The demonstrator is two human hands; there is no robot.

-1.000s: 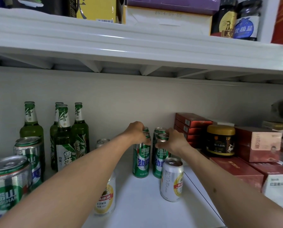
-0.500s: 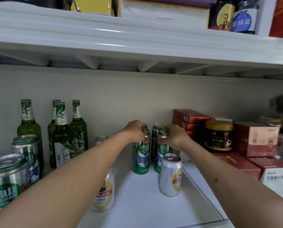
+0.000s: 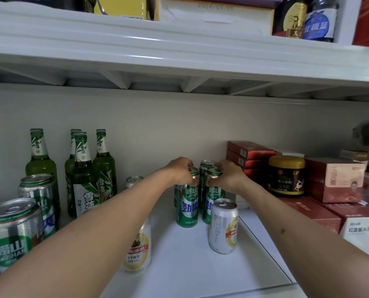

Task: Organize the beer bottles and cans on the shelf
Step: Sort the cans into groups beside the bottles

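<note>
Both arms reach to the middle of the white shelf (image 3: 179, 265). My left hand (image 3: 179, 172) grips the top of a tall green Laoshan can (image 3: 187, 203). My right hand (image 3: 228, 176) grips the top of the tall green can (image 3: 209, 201) beside it; another green can (image 3: 206, 164) stands just behind. A white-and-gold can (image 3: 223, 225) stands in front of them, and a second one (image 3: 137, 248) shows under my left forearm. Several green beer bottles (image 3: 82, 175) stand at the back left, with wider green-and-silver cans (image 3: 11, 235) in front of them.
Red boxes (image 3: 250, 151) are stacked at the back right, with a dark jar with a gold lid (image 3: 286, 176) and more red cartons (image 3: 333, 179) beside them. The upper shelf (image 3: 179, 50) hangs low overhead with boxes and jars on it.
My hands have stayed on the tops of the two tall green cans, which now stand slightly closer together. The view has shifted a little.
</note>
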